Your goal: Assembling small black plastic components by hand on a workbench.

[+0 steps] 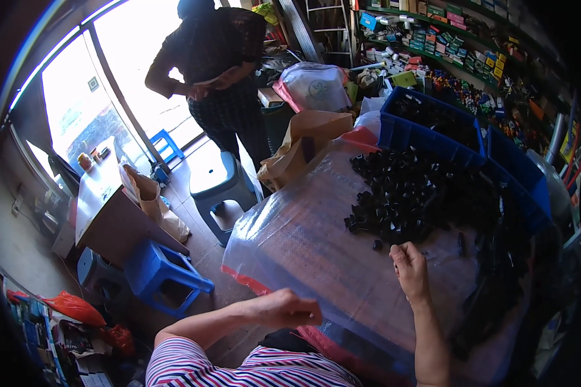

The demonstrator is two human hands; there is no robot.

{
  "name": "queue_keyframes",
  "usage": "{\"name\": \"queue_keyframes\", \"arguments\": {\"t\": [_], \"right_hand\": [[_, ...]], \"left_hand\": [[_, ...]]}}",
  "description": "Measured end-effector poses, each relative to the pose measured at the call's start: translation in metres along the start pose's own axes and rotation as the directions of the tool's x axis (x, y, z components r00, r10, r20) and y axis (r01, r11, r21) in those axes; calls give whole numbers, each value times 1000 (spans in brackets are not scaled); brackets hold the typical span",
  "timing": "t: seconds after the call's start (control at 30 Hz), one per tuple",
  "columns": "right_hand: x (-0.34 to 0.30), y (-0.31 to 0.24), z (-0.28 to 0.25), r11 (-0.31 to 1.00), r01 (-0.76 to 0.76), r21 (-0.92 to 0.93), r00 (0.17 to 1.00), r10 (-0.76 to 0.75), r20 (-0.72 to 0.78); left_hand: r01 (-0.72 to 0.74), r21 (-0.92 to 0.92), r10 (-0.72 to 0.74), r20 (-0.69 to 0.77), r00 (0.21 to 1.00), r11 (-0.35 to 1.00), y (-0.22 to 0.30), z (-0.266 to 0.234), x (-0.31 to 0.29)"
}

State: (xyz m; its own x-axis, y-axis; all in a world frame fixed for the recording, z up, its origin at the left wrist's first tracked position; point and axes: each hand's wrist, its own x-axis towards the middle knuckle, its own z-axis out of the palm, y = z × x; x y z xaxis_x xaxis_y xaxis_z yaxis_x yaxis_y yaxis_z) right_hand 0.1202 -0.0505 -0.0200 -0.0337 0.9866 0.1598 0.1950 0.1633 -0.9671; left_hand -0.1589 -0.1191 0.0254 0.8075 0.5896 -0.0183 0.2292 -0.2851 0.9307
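Note:
My right hand (409,267) is closed, thumb against the curled fingers, over the plastic-covered table at the near side of a pile of small black plastic pieces (400,193). Whatever it may hold is hidden in the fingers. A single black piece (377,245) lies just beyond it, and a longer black piece (461,244) is off to its right. My left hand (289,309) hovers by the near edge of the table, its fingers bent inward and pressed together. Its grip is turned from view, so I cannot make out anything inside.
Clear plastic sheeting with a red edge (316,213) covers the table. Blue bins (455,151) stand behind the pile, beside a brown paper bag (303,145). A person (206,71) stands beyond a grey stool (223,190). A blue stool (161,274) is at left; packed shelves (458,48) line the back right.

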Motion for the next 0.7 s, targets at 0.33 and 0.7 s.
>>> {"name": "queue_keyframes", "arguments": {"t": [0.33,0.7], "right_hand": [[3,9,0,999,12,-51,1000,-12,-3],[1,5,-4,988,54,-143,998,-57,-16]], "left_hand": [[-872,-341,830,-318,458,351,126,-43,50],[-646,-730,838,-195,510,223,197,-17,36]]}}
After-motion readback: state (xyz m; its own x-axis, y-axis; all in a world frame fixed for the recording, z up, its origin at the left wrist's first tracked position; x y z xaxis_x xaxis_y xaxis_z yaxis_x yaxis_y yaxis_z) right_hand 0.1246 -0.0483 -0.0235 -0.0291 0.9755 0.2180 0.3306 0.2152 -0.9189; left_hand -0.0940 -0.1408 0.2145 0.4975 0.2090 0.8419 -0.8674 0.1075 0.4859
